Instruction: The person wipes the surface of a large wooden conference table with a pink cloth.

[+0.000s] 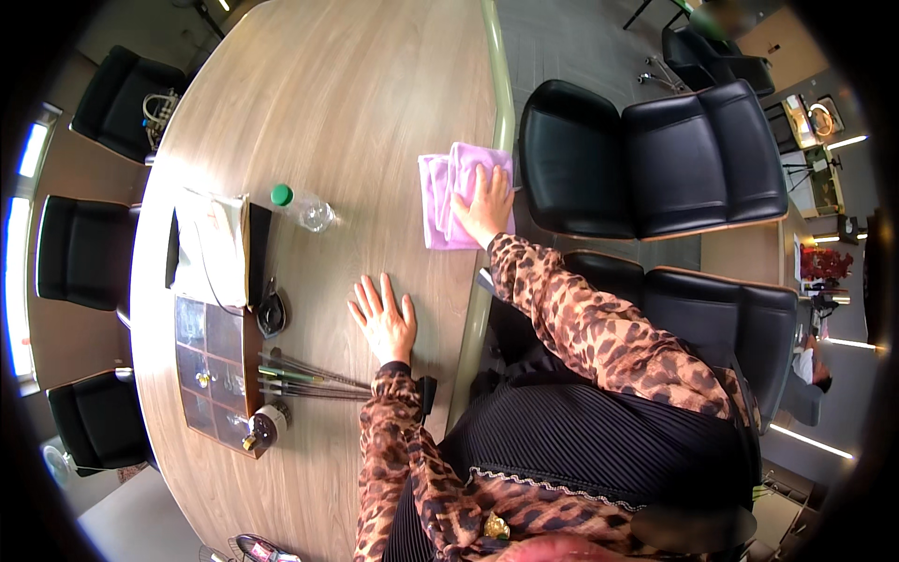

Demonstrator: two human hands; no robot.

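My right hand (pixel 484 204) lies palm down, fingers extended, on a folded pink-purple cloth (pixel 435 204). The cloth rests on the wood-grain table (pixel 337 105) at its pale green edge. To the left and nearer to me, my left hand (pixel 385 323) is spread flat on the bare tabletop and holds nothing. Beyond it lies a clear plastic bottle (pixel 314 213) with a green cap, on its side. Several thin dark rods (pixel 316 379) lie left of my left wrist, partly hidden by the sleeve.
A compartmented box (pixel 218 372) with a clear top stands left, with a dark jar (pixel 267 425) beside it. White papers (pixel 214 246) and a small black dish (pixel 272 312) lie nearby. Black chairs (pixel 576 161) line both table sides. A person (pixel 811 365) sits far right.
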